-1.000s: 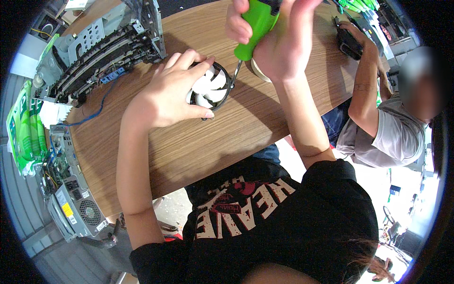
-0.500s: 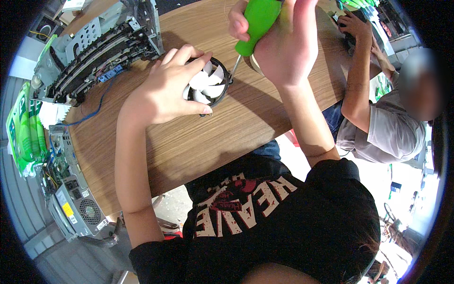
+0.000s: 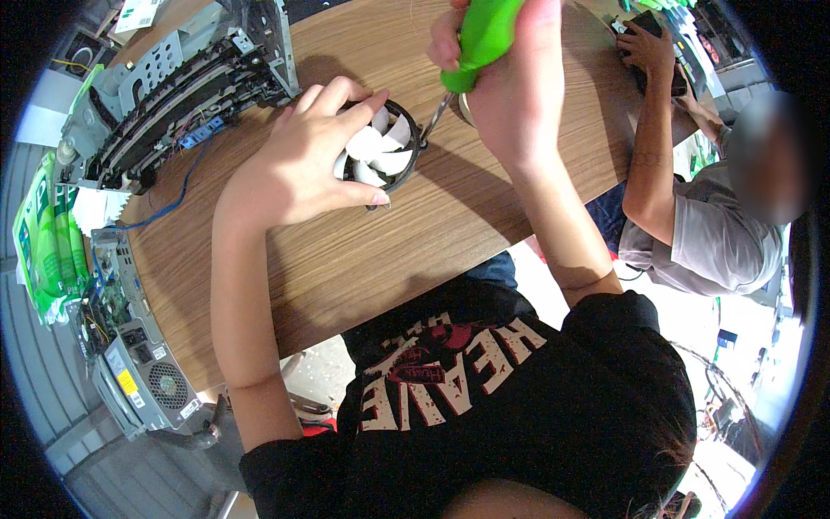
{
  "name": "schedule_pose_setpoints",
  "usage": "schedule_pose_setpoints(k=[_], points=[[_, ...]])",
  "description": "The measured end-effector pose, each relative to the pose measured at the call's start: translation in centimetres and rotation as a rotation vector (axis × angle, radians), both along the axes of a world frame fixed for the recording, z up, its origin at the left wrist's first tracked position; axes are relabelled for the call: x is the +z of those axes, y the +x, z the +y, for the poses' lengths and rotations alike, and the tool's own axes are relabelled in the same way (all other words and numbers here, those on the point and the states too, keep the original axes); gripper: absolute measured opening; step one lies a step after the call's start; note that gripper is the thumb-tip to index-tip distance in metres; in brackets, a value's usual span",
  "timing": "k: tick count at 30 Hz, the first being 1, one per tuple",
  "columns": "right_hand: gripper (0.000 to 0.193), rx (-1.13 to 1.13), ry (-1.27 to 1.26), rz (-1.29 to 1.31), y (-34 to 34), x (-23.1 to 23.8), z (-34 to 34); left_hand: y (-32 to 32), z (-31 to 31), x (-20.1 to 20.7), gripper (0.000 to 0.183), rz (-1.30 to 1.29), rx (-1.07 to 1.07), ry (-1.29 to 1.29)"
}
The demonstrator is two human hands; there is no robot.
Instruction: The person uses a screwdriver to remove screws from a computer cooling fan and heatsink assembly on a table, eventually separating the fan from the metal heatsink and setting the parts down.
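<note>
The left hand [image 3: 307,160] clasps the fan [image 3: 393,162] on the surface [image 3: 363,277] from its nine o'clock; the right hand [image 3: 523,104] grips the screwdriver [image 3: 486,43], shaft [image 3: 438,115] slanting one-to-seven o'clock, tip [image 3: 424,141] at the fan's three o'clock, though contact is hard to tell.

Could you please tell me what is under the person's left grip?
Under the left grip is a round fan with white blades and a dark rim, partly visible. The rim's left side and whatever lies beneath the palm are covered and cannot be seen.
</note>
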State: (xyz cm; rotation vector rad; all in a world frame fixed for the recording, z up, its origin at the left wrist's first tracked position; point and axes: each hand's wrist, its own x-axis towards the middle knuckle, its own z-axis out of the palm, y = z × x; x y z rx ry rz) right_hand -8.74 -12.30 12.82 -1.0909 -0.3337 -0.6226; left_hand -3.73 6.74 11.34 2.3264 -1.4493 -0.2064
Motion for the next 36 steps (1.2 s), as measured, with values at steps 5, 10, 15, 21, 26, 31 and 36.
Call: schedule_pose_setpoints(k=[5, 10, 15, 21, 26, 31, 36], points=[[0.038, -0.234, -0.202, 0.031, -0.7, -0.4, 0.4, 0.1, 0.0, 0.0, 0.082, -0.001, 0.000, 0.000], [0.047, -0.178, -0.143, -0.141, -0.4, -0.9, -0.4, 0.1, 0.0, 0.2, 0.086, 0.005, -0.026, -0.009], [0.039, -0.409, -0.124, -0.199, -0.5, 1.1, -2.6, 0.3, 0.2, -0.2, 0.088, 0.007, -0.032, -0.022], [0.014, -0.418, -0.138, -0.084, -0.9, 0.4, -7.9, 0.4, 0.1, -0.3, 0.090, 0.014, -0.046, -0.032], [0.011, -0.437, -0.001, -0.069, 0.5, -3.3, -10.4, 0.3, -0.1, -0.3, 0.087, 0.037, -0.026, -0.041], [0.011, 0.304, 0.665, -0.382, 1.8, -4.9, -11.6, 0.4, -0.1, -0.2, 0.087, 0.041, -0.061, -0.078], [0.017, -0.484, -0.085, -0.094, 0.8, -3.7, -10.4, 0.3, 0.2, 0.1, 0.088, 0.041, -0.069, -0.076]])
